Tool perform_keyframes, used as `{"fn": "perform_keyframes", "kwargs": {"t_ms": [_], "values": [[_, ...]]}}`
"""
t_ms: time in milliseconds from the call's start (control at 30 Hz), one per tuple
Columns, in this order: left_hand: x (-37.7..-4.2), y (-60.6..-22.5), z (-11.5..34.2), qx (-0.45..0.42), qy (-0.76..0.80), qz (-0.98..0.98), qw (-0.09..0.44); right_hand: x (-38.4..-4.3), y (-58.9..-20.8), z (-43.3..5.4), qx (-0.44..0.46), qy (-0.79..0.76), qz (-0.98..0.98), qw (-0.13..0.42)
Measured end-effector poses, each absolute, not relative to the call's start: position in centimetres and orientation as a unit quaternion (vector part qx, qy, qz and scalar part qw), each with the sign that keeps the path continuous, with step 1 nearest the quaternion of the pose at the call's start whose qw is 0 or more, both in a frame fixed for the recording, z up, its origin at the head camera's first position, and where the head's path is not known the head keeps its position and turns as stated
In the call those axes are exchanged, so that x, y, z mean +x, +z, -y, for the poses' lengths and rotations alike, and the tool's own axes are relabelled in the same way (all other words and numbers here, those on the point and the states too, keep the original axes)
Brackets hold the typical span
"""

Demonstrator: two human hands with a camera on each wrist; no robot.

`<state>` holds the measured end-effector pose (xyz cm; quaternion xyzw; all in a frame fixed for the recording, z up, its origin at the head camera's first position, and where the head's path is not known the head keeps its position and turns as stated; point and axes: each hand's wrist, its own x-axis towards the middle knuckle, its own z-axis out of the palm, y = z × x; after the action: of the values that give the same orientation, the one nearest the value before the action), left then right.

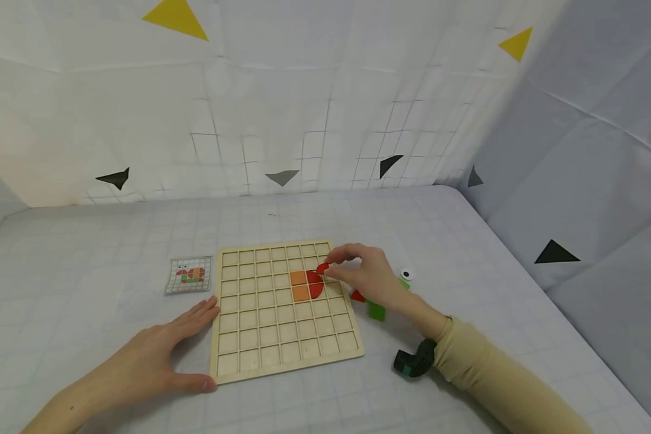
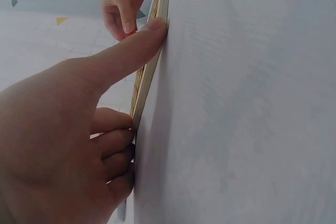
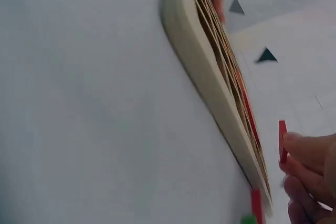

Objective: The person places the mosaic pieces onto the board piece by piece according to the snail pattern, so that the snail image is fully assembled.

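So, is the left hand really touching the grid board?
Touching. The left wrist view shows it: the left hand has its thumb right against the edge of the grid board, with no gap between.

Board [image 1: 268,336] as clock: you have free desk [image 1: 282,220] at 12 and 6 o'clock | your left hand [image 1: 146,355] blocks 8 | card [image 1: 188,275] at 10 | your right hand [image 1: 373,277] blocks 2 | green piece [image 1: 377,311] at 3

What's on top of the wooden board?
Orange pieces and red pieces sit on the board. The right hand and the red shape it holds hide part of it, so I can't see there.
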<state>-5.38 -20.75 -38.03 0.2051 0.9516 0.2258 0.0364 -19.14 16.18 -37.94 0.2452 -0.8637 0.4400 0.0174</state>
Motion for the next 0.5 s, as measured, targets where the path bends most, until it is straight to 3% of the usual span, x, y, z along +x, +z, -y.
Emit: {"fn": "perform_keyframes", "kwargs": {"t_ms": [500], "values": [[-5.3, -38.0, 20.8, 0.205, 0.228, -0.951, 0.034, -19.1, -38.4, -12.0, 0.275, 0.428, 0.861, -0.025]]}}
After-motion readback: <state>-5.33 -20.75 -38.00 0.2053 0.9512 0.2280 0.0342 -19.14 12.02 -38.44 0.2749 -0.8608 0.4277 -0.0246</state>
